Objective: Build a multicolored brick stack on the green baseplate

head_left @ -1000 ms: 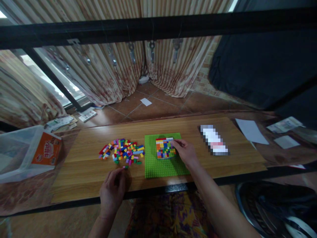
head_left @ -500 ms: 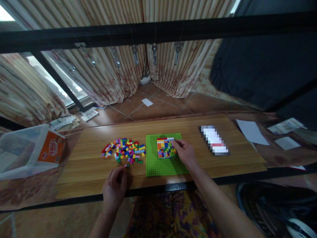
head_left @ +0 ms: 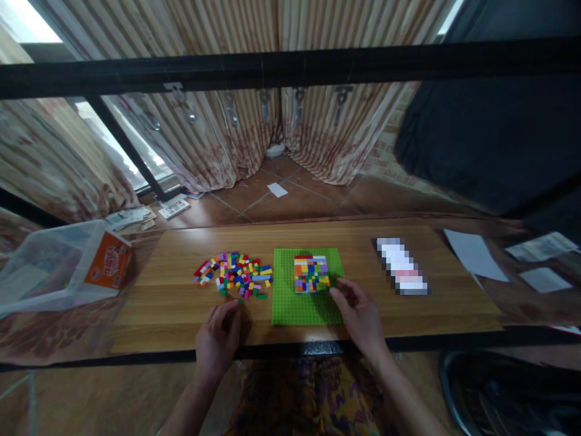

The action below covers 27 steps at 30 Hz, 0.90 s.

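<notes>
My left hand (head_left: 218,336) rests at the table's front, left of the green baseplate (head_left: 284,312). Its fingers are closed together, and what they hold, if anything, is hidden. A small green brick (head_left: 240,301) lies right at those fingertips. Beyond it spreads a loose heap of colourful toy bricks (head_left: 236,275). On the baseplate sits a square block of many-coloured bricks (head_left: 311,274), with white and red along its far edge. My right hand (head_left: 361,312) hovers over the plate's right edge, thumb and forefinger apart, nothing visible between them, just off the block's near right corner.
A phone-like rectangle (head_left: 402,266), pixelated, lies on the wooden table (head_left: 158,315) to the right. A clear plastic bin (head_left: 59,266) with an orange label stands at the left. Paper sheets (head_left: 475,254) lie at far right. A dark rail (head_left: 290,63) crosses ahead.
My right hand has left the block's right side, drawn back toward me and opened. My left fingers have moved over a small pink brick, which no longer shows. The view has shifted slightly.
</notes>
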{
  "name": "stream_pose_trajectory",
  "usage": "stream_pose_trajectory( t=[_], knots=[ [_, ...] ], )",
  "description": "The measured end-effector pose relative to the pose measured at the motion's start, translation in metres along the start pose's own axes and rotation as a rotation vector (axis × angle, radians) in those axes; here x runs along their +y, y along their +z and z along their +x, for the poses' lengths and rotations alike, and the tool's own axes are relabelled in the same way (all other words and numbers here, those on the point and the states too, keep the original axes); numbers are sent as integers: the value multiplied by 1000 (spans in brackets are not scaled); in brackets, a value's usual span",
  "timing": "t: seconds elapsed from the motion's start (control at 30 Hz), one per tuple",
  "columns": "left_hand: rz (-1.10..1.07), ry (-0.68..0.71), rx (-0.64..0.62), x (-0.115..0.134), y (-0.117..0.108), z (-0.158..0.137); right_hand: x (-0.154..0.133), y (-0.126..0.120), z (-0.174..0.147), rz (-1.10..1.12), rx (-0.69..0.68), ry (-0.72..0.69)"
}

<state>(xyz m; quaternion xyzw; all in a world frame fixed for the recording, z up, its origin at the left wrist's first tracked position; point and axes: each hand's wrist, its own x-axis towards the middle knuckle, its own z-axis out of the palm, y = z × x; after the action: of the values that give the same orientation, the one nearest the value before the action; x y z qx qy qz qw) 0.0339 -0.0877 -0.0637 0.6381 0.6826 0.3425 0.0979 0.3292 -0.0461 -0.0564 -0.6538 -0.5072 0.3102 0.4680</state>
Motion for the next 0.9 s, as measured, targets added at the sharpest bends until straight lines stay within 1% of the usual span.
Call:
stream_pose_trajectory(
  t=[0.07,0.2,0.3,0.37,0.53,0.67,0.73,0.9],
  knots=[
    [-3,9,-15,4,3,0,3,1,-8,-136,-30,-89],
    [28,12,-23,12,10,2,15,7,-15,-367,-19,-271],
    [54,9,-10,14,14,6,24,10,-13,-481,1,-373],
    [65,3,-17,15,16,9,29,10,-10,-515,4,-413],
    [39,-2,-39,20,17,18,32,7,-1,-553,-37,-443],
    [59,21,-66,30,19,34,31,8,2,-554,-28,-455],
    [112,53,-85,36,20,45,31,8,2,-555,-24,-458],
    [340,97,-182,47,23,67,30,8,1,-570,-19,-467]
  ],
)
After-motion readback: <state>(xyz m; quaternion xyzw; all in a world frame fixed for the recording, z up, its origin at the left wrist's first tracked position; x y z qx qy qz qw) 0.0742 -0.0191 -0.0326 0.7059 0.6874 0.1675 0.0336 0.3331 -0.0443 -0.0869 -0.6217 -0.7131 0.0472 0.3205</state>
